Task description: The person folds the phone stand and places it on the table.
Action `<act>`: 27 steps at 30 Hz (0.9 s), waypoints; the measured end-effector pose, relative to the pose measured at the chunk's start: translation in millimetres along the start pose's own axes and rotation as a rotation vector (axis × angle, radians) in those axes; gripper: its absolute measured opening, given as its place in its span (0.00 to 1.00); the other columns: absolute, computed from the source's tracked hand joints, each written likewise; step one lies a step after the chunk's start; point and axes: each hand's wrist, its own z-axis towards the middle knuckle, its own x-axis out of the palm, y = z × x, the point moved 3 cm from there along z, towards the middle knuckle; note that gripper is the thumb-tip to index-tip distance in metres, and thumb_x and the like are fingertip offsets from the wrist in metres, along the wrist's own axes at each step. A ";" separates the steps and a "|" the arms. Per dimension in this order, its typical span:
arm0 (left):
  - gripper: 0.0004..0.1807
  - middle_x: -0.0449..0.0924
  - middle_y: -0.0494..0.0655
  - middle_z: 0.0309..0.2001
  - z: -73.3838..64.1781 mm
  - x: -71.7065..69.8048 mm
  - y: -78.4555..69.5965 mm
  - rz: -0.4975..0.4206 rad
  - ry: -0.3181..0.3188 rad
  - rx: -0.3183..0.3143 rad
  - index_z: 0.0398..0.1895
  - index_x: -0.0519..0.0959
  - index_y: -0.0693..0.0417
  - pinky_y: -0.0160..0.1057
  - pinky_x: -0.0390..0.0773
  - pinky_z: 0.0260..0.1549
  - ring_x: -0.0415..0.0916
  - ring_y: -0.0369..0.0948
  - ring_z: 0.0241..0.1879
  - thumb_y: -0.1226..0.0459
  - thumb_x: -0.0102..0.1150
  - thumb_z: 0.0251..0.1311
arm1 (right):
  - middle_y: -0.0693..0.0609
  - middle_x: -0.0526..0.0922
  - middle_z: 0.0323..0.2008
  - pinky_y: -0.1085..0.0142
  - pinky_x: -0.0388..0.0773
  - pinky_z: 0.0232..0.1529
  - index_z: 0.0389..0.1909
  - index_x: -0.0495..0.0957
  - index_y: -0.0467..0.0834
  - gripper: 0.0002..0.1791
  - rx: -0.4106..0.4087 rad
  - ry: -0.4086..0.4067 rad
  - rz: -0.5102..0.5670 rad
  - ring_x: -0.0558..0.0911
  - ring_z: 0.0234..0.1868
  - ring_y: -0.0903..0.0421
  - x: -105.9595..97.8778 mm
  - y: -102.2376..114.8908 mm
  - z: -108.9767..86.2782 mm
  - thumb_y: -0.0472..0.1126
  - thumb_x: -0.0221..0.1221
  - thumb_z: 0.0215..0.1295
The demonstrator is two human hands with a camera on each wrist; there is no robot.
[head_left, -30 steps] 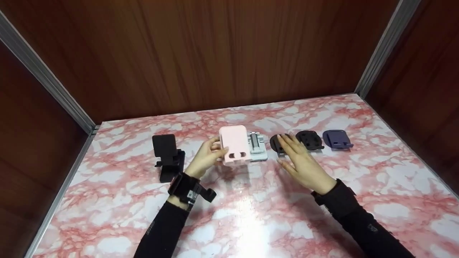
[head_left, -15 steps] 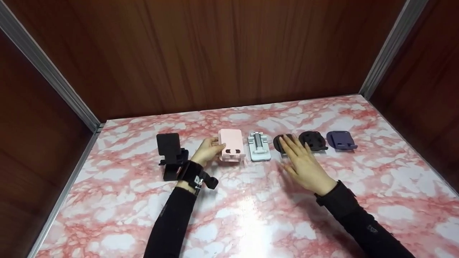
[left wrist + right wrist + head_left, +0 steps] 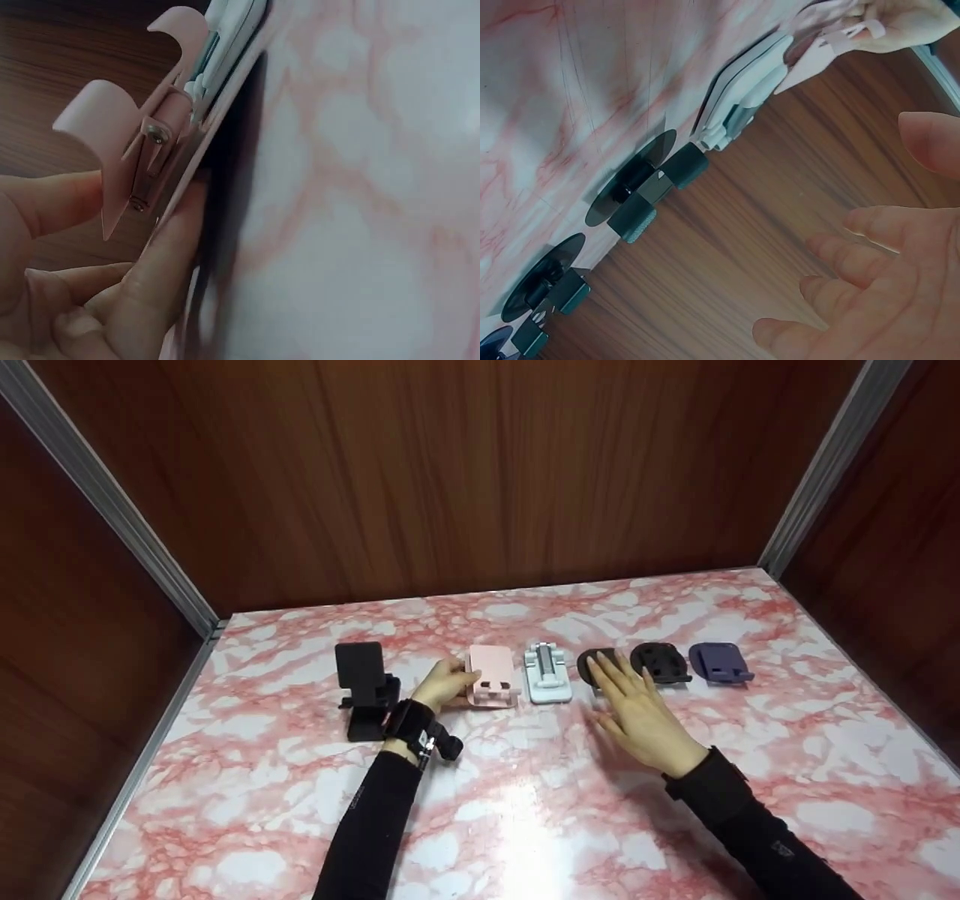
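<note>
My left hand [image 3: 445, 684] pinches the left side of a pink folding phone stand [image 3: 491, 666]. In the left wrist view the thumb presses its upper plate [image 3: 112, 187] and a finger lies under its base, where a dark shadow shows against the table. A white phone stand [image 3: 548, 675] lies just to the right of it. My right hand [image 3: 645, 724] is spread with straight fingers over a black round-based phone stand [image 3: 590, 667], partly hiding it. The right wrist view shows the palm apart from that stand [image 3: 641, 184]; nothing is held there.
On the left a black phone stand [image 3: 362, 682] stands unfolded. Right of my right hand lie another black stand [image 3: 660, 662] and a dark blue one [image 3: 720, 662]. A brown wood-grain panel [image 3: 480, 480] closes the back of the marbled table [image 3: 247, 810].
The pink phone stand has come down and left, off the white stand it overlapped, to beside it, with my left hand still holding it. My right hand stays nearly in place.
</note>
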 end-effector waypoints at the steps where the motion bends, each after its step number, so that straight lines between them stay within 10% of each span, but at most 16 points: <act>1: 0.14 0.77 0.52 0.37 0.0 -0.8 0.4 0.028 -0.014 0.015 0.50 0.74 0.72 0.36 0.82 0.37 0.77 0.41 0.34 0.70 0.55 0.66 | 0.39 0.50 0.74 0.34 0.39 0.67 0.74 0.52 0.35 0.38 0.001 0.002 -0.003 0.45 0.74 0.39 0.0 -0.1 0.2 0.45 0.56 0.71; 10: 0.13 0.76 0.46 0.31 -2.5 -6.5 -6.6 0.447 -0.147 0.113 0.40 0.81 0.65 0.36 0.78 0.38 0.73 0.41 0.35 0.62 0.64 0.60 | 0.38 0.50 0.74 0.35 0.35 0.67 0.74 0.52 0.34 0.39 0.016 0.017 -0.034 0.43 0.74 0.38 1.1 -2.3 1.6 0.42 0.59 0.68; 22: 0.12 0.72 0.43 0.22 -6.3 -0.6 -16.5 0.783 -0.289 0.211 0.23 0.80 0.59 0.42 0.75 0.32 0.74 0.45 0.30 0.59 0.67 0.55 | 0.37 0.51 0.74 0.34 0.35 0.67 0.74 0.51 0.36 0.39 0.032 0.028 -0.039 0.41 0.74 0.36 8.0 -5.7 -0.3 0.43 0.57 0.69; 27: 0.15 0.83 0.51 0.37 -14.3 4.5 -24.6 0.921 -0.332 0.174 0.39 0.84 0.56 0.51 0.80 0.36 0.80 0.50 0.41 0.54 0.64 0.57 | 0.37 0.52 0.73 0.32 0.37 0.66 0.74 0.52 0.36 0.38 0.033 0.023 -0.041 0.42 0.73 0.35 8.3 -6.0 -0.7 0.44 0.57 0.70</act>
